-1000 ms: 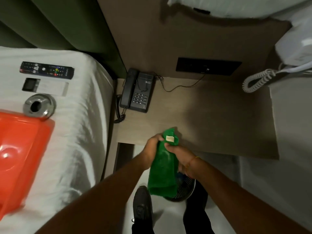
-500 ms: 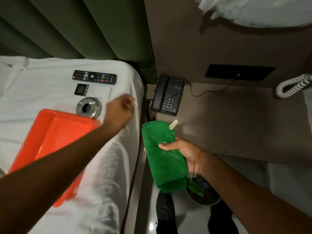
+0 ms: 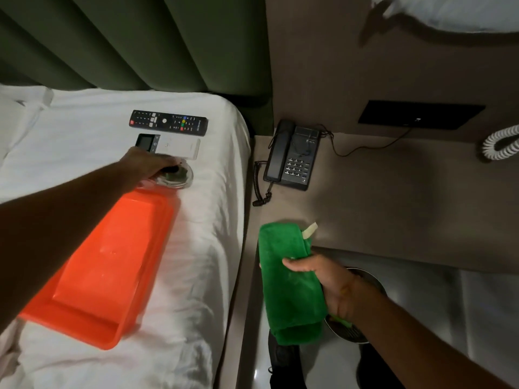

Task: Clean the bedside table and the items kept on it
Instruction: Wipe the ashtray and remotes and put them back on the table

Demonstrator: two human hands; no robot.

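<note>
My right hand [image 3: 325, 284] grips a folded green cloth [image 3: 286, 279] in front of the bedside table [image 3: 393, 197]. A black telephone [image 3: 293, 158] sits at the table's left rear corner. On the white bed [image 3: 202, 248] to the left lie a black TV remote [image 3: 168, 122], a white remote with a small screen [image 3: 174, 144], a round glass ashtray [image 3: 181, 178] and an orange tray [image 3: 109, 265]. My left hand [image 3: 146, 167] reaches across the tray, its fingers closed on the ashtray's near rim. The ashtray still rests on the sheet.
A green padded headboard [image 3: 140, 40] stands behind the bed. A dark switch panel [image 3: 421, 115] is set in the wall above the table. A white coiled cord [image 3: 500, 143] hangs at the right. A round metal bin [image 3: 356, 329] sits on the floor below my right hand.
My left hand let go of the cloth, swung left over the bed and came down onto the ashtray. The right hand keeps the cloth. My view turned left.
</note>
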